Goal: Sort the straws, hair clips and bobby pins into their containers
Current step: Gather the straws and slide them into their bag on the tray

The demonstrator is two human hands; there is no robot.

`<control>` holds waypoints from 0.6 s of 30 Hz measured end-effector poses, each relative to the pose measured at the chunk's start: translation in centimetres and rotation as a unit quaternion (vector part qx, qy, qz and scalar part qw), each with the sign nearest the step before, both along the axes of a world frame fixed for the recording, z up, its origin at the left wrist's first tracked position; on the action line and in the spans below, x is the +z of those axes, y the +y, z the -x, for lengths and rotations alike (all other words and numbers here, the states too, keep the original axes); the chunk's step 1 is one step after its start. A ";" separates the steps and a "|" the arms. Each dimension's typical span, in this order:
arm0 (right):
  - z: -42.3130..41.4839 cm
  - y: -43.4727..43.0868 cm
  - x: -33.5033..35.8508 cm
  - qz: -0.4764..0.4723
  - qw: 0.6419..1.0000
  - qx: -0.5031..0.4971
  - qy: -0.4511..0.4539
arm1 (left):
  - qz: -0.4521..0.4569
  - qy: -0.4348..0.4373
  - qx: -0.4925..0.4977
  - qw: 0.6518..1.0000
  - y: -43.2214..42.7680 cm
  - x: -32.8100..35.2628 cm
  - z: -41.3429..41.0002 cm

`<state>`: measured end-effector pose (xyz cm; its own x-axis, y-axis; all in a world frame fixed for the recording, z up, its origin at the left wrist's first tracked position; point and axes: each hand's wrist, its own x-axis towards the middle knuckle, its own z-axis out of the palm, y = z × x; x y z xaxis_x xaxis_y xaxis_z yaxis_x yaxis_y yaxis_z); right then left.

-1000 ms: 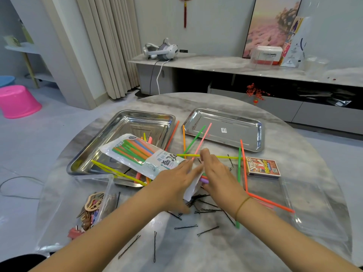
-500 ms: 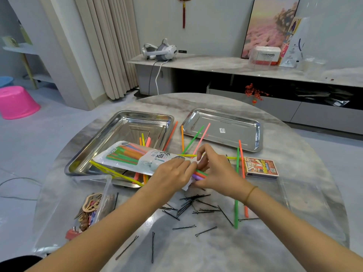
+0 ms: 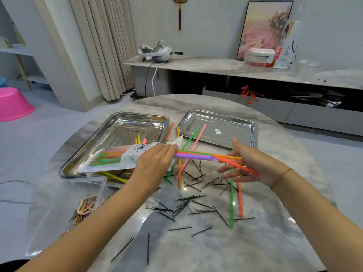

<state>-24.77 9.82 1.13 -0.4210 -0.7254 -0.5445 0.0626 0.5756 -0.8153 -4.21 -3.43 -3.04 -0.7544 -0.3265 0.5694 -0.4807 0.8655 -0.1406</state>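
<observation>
Straw-bagging step: left grip (image 3: 155,161) clasps the white printed plastic packet (image 3: 121,158) by its mouth; next, the open-fingered right grip (image 3: 249,163) should push the protruding coloured plastic straws (image 3: 196,156) fully in.

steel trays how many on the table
2. The left tray sits partly behind the straw packet that the left hand grips; the right tray lies beyond the right hand. None seems hidden.

The left hand (image 3: 155,160) is held palm down, fingers closed round the straw packet (image 3: 117,157); the right hand (image 3: 252,163) is held with fingers spread.
</observation>
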 end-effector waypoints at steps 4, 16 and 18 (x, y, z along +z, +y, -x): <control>-1.1 -0.3 0.3 0.085 0.984 -0.104 -0.113 | 0.016 0.010 -0.006 1.000 -0.1 -0.3 0.1; -5.6 -2.0 -1.3 0.186 0.943 -0.241 -0.132 | 0.068 0.044 -0.095 0.992 4.8 -2.6 3.3; -6.4 -2.2 -1.6 0.196 0.942 -0.247 -0.116 | 0.073 0.044 -0.094 0.992 5.0 -2.5 3.2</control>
